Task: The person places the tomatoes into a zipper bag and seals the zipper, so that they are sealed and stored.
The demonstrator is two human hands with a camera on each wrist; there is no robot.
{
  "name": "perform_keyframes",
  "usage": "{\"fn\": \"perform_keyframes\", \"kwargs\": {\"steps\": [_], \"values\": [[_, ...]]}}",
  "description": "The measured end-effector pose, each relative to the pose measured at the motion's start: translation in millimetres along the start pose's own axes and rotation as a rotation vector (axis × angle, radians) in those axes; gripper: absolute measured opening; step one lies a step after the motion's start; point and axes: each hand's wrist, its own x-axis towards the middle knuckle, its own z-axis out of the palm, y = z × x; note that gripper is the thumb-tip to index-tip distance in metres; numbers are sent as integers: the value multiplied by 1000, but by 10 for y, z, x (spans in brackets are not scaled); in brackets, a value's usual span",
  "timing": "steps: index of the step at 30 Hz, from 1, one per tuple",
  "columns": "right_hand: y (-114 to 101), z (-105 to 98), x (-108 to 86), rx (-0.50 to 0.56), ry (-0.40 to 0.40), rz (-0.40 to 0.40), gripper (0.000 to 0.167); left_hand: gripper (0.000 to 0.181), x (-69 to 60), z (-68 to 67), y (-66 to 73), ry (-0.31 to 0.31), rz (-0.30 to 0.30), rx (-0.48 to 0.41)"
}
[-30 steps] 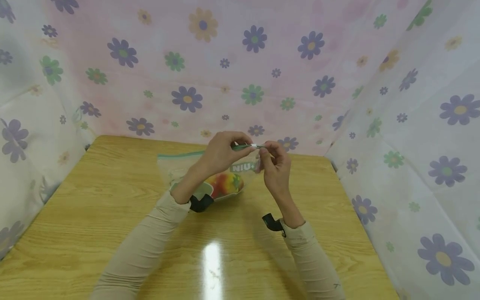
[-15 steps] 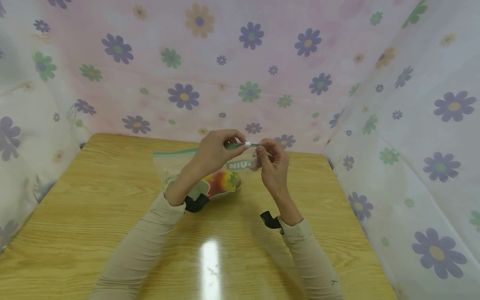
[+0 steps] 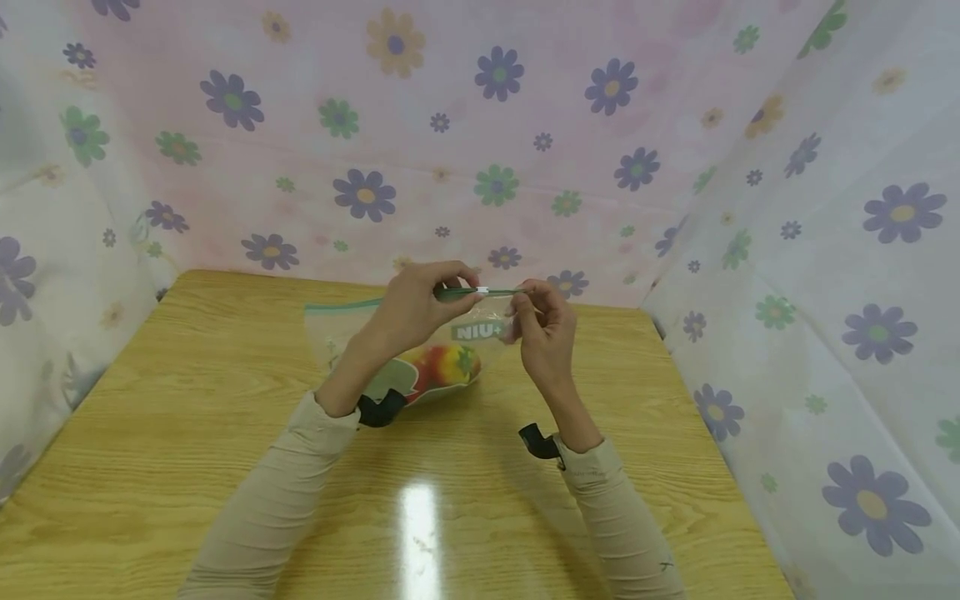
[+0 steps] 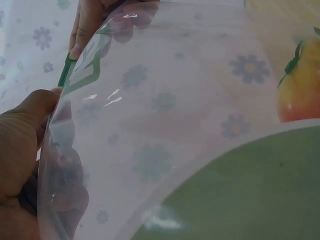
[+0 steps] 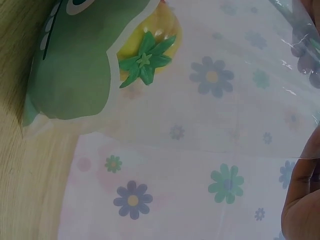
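Observation:
A clear zip bag [image 3: 341, 333] with a green zip edge hangs upright over the table, its lower part at the tabletop. Inside is a red and yellow fruit-like item [image 3: 453, 365] with green star-shaped leaves [image 5: 145, 61]. My left hand [image 3: 420, 304] pinches the zip at the white slider [image 3: 482, 290] with thumb and fingers. My right hand [image 3: 550, 333] pinches the zip's right end. In the left wrist view, the left fingers show through the plastic behind the bag. A green cartoon print [image 5: 75, 75] covers part of the bag's front.
The wooden table [image 3: 225, 450] is ringed by flower-printed cloth [image 3: 495, 108] at the back and both sides. Black angled camera mounts [image 3: 382, 408] sit at both wrists. A bright light reflection [image 3: 420, 533] lies on the table's near part.
My left hand and the white slider have moved left along the zip, away from the right hand. The right hand keeps its hold on the zip's end. The head view shifts slightly.

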Motion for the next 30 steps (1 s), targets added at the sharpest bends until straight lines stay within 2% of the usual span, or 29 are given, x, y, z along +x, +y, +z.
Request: {"fn": "perform_keyframes", "kwargs": {"steps": [7,16,21,30], "values": [[25,-6,1,-7,3,-10,15,10,-45,-33,-71,33,51,2],[54,-30,-3,34,-14,-44,19,9,-101,-87,-170,68,70,42],[62,-40,0,35,-17,-53,20,8,-151,-135,-170,78,64,21],[53,-56,-7,31,22,-8,22,12,-214,-231,-232,88,38,1]]}}
